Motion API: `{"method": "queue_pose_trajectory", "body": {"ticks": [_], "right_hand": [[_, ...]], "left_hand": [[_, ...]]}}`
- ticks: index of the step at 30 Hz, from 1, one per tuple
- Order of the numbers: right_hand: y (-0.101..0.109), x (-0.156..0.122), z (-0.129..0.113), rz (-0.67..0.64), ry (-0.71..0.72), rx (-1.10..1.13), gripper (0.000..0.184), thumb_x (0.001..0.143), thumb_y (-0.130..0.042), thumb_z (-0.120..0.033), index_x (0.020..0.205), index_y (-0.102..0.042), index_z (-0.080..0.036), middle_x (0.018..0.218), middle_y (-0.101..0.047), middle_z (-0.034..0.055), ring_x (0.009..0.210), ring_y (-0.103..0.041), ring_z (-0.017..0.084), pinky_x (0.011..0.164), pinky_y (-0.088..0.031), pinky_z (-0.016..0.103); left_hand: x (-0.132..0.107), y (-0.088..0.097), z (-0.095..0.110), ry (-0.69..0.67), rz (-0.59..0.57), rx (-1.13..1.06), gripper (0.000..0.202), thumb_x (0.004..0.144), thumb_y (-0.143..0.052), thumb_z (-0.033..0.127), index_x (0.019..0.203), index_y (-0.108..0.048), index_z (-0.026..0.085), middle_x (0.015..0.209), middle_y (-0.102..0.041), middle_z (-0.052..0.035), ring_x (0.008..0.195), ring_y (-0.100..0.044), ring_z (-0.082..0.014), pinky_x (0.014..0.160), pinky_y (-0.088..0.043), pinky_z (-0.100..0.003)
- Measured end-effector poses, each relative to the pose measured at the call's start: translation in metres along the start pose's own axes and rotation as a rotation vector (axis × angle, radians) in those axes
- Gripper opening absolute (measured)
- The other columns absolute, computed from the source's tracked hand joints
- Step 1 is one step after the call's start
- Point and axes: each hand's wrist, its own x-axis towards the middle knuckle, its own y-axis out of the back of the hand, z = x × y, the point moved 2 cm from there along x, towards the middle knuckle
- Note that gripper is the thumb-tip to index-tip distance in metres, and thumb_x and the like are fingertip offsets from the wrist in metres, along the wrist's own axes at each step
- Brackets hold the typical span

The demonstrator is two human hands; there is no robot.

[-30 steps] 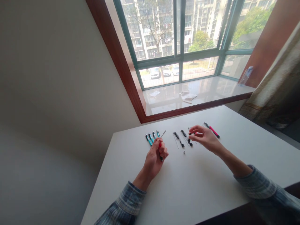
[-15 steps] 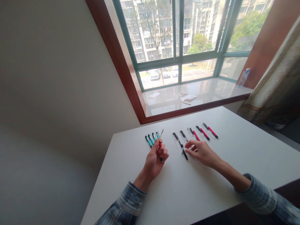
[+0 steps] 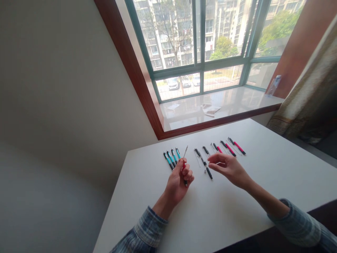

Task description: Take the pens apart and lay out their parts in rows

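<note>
My left hand (image 3: 179, 180) is closed around a red pen (image 3: 184, 165) whose thin metal tip points up and away from me. My right hand (image 3: 229, 168) hovers just above the white table (image 3: 237, 214), index finger and thumb apart and loosely curled, nothing visible between them. A black pen part (image 3: 209, 173) lies on the table right at those fingertips. Several teal pens (image 3: 171, 158) lie in a row beyond my left hand. Three pink pens (image 3: 233, 147) lie in a row beyond my right hand.
More black pen parts (image 3: 201, 154) and thin refills lie between the two rows. A glossy window sill (image 3: 237, 100) holding a folded cloth (image 3: 210, 109) runs behind the table. A curtain (image 3: 302, 95) hangs at the right. The table's left edge drops off near the wall.
My right hand drew back from the pink pens, set a black part down on the table and lifted off it. My left hand shifted slightly right, still gripping the red pen.
</note>
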Motion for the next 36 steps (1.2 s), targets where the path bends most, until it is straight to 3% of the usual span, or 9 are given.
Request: {"method": "queue_pose_trajectory", "body": {"ticks": [4,9,16,20,23,27,32,36], "right_hand": [[-0.018,0.021,-0.020,0.016,0.029,0.200,0.039,0.080,-0.080,-0.049,0.106,-0.072,-0.021,0.086,-0.073,0.0050,0.079,-0.068,0.020,0.073,-0.059,0.033],[-0.028,0.036,-0.039,-0.004,0.086,0.259,0.041,0.078,-0.083,-0.046,0.110,-0.073,-0.022,0.085,-0.073,0.0035,0.079,-0.068,0.019,0.076,-0.060,0.034],[-0.025,0.039,-0.048,0.066,0.122,0.216,0.029,0.078,-0.081,-0.049,0.087,-0.077,-0.021,0.086,-0.075,0.0062,0.080,-0.069,0.021,0.074,-0.060,0.035],[-0.007,0.041,-0.051,0.230,0.136,0.195,0.031,0.079,-0.081,-0.050,0.091,-0.078,-0.022,0.089,-0.076,0.0070,0.081,-0.069,0.022,0.076,-0.061,0.037],[0.010,0.038,-0.044,0.321,0.119,0.178,0.032,0.082,-0.079,-0.049,0.098,-0.079,-0.022,0.096,-0.077,0.0083,0.087,-0.070,0.023,0.082,-0.060,0.039],[0.019,0.019,-0.019,0.183,0.078,0.061,0.030,0.087,-0.073,-0.047,0.101,-0.080,-0.021,0.098,-0.076,0.0084,0.092,-0.070,0.023,0.081,-0.060,0.037],[0.006,-0.015,0.013,0.071,0.120,-0.183,0.020,0.092,-0.066,-0.037,0.100,-0.077,-0.022,0.097,-0.076,0.0057,0.087,-0.072,0.021,0.081,-0.061,0.035],[-0.011,-0.028,0.020,0.038,0.205,-0.399,0.010,0.095,-0.063,-0.027,0.095,-0.072,-0.023,0.086,-0.074,0.0018,0.075,-0.069,0.017,0.074,-0.058,0.031]], "left_hand": [[0.000,0.000,-0.006,0.031,-0.012,0.038,0.031,0.090,-0.073,0.043,0.094,-0.053,0.020,0.061,-0.031,0.0100,0.049,-0.029,-0.0054,0.050,-0.027,-0.019],[0.005,0.001,-0.009,0.021,0.000,0.111,0.035,0.089,-0.073,0.048,0.095,-0.053,0.020,0.060,-0.033,0.0101,0.048,-0.028,-0.0051,0.049,-0.025,-0.019],[0.006,0.001,-0.012,0.028,0.004,0.193,0.033,0.089,-0.072,0.046,0.093,-0.052,0.019,0.061,-0.035,0.0093,0.048,-0.028,-0.0049,0.046,-0.021,-0.019],[0.007,0.009,-0.008,0.017,0.009,0.192,0.033,0.089,-0.073,0.044,0.093,-0.052,0.019,0.061,-0.034,0.0095,0.048,-0.028,-0.0049,0.046,-0.021,-0.018],[0.007,0.013,-0.003,-0.007,0.025,0.177,0.032,0.089,-0.073,0.044,0.093,-0.053,0.019,0.061,-0.033,0.0095,0.049,-0.029,-0.0048,0.048,-0.024,-0.018],[0.002,0.008,-0.001,-0.037,0.038,0.152,0.030,0.090,-0.072,0.042,0.093,-0.054,0.018,0.060,-0.032,0.0095,0.049,-0.028,-0.0051,0.048,-0.025,-0.018],[0.000,0.005,-0.006,-0.049,0.061,0.142,0.028,0.090,-0.071,0.040,0.092,-0.055,0.018,0.060,-0.033,0.0094,0.049,-0.028,-0.0052,0.048,-0.024,-0.018],[0.004,0.010,-0.008,-0.047,0.079,0.146,0.029,0.088,-0.073,0.040,0.092,-0.055,0.018,0.060,-0.033,0.0095,0.048,-0.027,-0.0052,0.048,-0.024,-0.018]]}}
